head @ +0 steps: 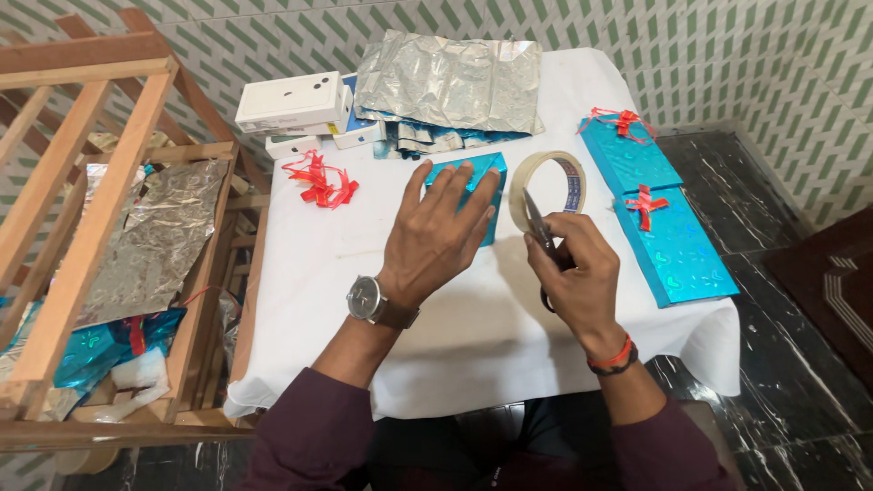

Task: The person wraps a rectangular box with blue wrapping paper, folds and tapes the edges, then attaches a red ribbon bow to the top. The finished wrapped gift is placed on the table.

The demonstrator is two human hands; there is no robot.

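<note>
My left hand (439,235) lies flat, fingers spread, on a small box wrapped in shiny blue paper (475,171) in the middle of the white-clothed table (473,318). My right hand (576,273) grips a pair of scissors (538,224), the blades pointing up toward a roll of clear tape (548,186) that stands just right of the box. A strip of tape seems to run from the roll to the box, but I cannot tell for sure.
Two wrapped blue boxes with red bows (671,241) (627,150) lie at the right. White boxes (293,107), silver wrapping sheets (450,82) and red ribbon (320,182) sit at the back. A wooden rack (100,227) holding foil stands left of the table.
</note>
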